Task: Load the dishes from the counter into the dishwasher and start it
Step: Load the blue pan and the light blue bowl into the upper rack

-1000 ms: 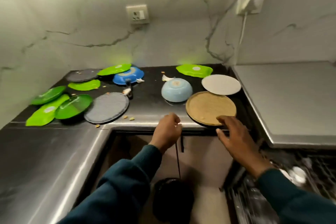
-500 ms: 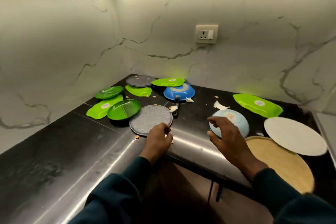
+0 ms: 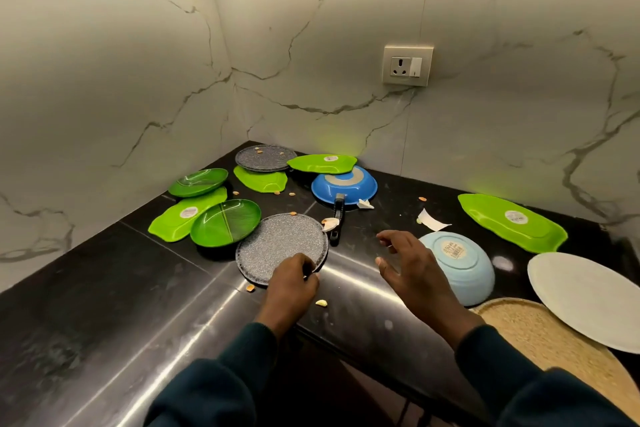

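black stone desk carrying scattered dishes. left hand grips the near rim of the grey speckled plate, fingers curled; right hand hovers spread beside the upturned pale blue bowl. a blue pan and round green plate crowd the plate's far edge.

On the black table, the left hand pinches the near rim of a grey speckled plate. The right hand hovers with spread fingers just beside an upturned pale blue bowl. Green plates, a blue pan, a white plate and a tan plate lie around, among scattered crumbs.
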